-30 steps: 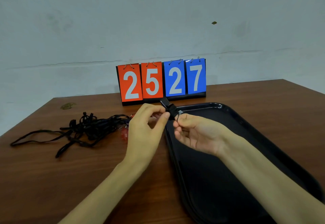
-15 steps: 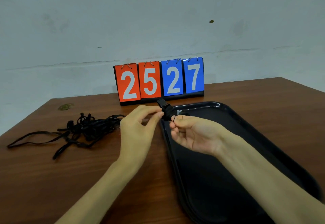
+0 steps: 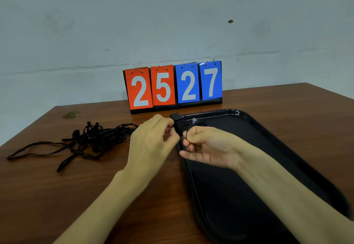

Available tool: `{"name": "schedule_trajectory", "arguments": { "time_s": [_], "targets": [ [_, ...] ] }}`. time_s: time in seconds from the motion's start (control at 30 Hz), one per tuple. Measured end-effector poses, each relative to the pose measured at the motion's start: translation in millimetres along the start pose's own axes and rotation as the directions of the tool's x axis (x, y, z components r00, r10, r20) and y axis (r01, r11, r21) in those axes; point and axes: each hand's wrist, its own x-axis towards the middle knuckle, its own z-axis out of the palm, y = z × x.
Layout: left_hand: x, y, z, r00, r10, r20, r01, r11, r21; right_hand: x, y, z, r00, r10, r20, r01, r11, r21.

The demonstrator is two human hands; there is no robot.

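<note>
A small black strap bundle (image 3: 179,125) with a black clip at its top is held between both hands above the left rim of the black tray (image 3: 268,148). My left hand (image 3: 151,144) pinches it from the left with thumb and fingers. My right hand (image 3: 208,146), palm up, pinches it from the right, with a thin black cord running over the fingertip. A small pale piece (image 3: 194,121) shows just behind the bundle. A tangled pile of black straps (image 3: 90,138) lies on the wooden table (image 3: 57,195) to the left.
A flip scoreboard (image 3: 173,86) reading 25 in red and 27 in blue stands at the table's back edge against a grey wall. The tray fills the right side of the table. A small stain (image 3: 70,115) marks the back left corner.
Both hands stay pinched on the bundle and have drawn closer together, the fingers working round it. The camera view has shifted slightly.
</note>
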Motion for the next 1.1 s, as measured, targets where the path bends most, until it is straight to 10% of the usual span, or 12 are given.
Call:
{"name": "schedule_trajectory", "arguments": {
  "time_s": [0.1, 0.23, 0.37, 0.5, 0.9, 1.1],
  "targets": [
    [3.2, 3.5, -2.8, 0.994, -0.100, 0.045, 0.107, 0.970, -0.216, -0.6, -0.5, -0.2, 1.000, 0.018, 0.011, -0.018, 1.000, 0.019],
    [13.1, 8.8, -7.7, 0.875, -0.398, 0.275, 0.483, 0.686, -0.544, -1.5, -2.9, -1.1, 0.999, 0.030, 0.029, -0.032, 0.998, 0.063],
    [14.8, 5.1, -8.3, 0.804, -0.363, 0.472, 0.583, 0.325, -0.744, -3.7, -6.4, -3.4, 0.999, 0.030, 0.038, -0.035, 0.990, 0.139],
    [18.3, 4.0, -11.0, 0.775, -0.294, 0.559, 0.624, 0.216, -0.751, -3.5, -4.3, -2.7, 0.999, 0.036, 0.032, -0.041, 0.984, 0.173],
    [18.1, 5.0, -4.8, 0.825, -0.327, 0.462, 0.565, 0.460, -0.685, -0.3, -3.1, -0.2, 0.983, -0.126, -0.134, 0.108, 0.985, -0.135],
    [12.0, 12.1, 2.1, 0.873, -0.348, 0.342, 0.488, 0.648, -0.585, 2.9, 12.5, 3.8, 0.818, -0.533, -0.218, 0.146, 0.558, -0.817]
  ]
}}
